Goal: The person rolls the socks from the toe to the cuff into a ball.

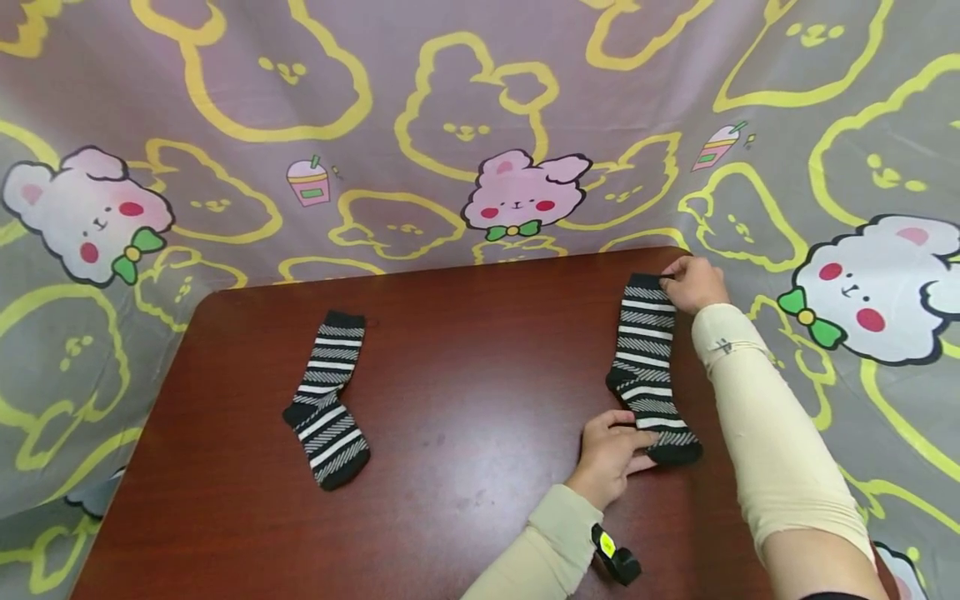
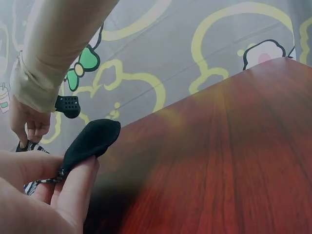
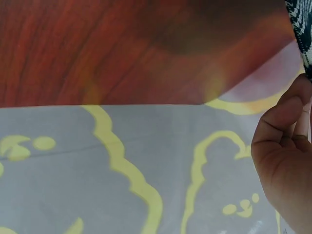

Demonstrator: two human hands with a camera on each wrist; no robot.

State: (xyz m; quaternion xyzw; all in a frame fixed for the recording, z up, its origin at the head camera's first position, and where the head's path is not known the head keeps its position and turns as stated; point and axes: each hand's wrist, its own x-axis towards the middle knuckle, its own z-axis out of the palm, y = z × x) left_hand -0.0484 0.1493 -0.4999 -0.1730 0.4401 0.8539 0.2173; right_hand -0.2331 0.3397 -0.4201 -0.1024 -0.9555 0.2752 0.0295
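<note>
A black, white and grey striped sock (image 1: 647, 350) stretches between my two hands at the table's right side. My right hand (image 1: 696, 283) pinches the corner of its black cuff at the far end. Near the toe, my left hand (image 1: 611, 454) grips the sock between thumb and fingers. In the left wrist view the black toe (image 2: 92, 141) sticks out past the left fingers, raised over the table. The right wrist view catches only a strip of the sock (image 3: 303, 29) above the right fingertips. A matching sock (image 1: 327, 400) lies flat on the left part of the table, toe toward the near side.
The dark red-brown wooden table (image 1: 465, 392) has its far edge against a hanging cloth (image 1: 420, 158) printed with cartoon animals. More of this cloth hangs along the left and right sides, close to the right forearm.
</note>
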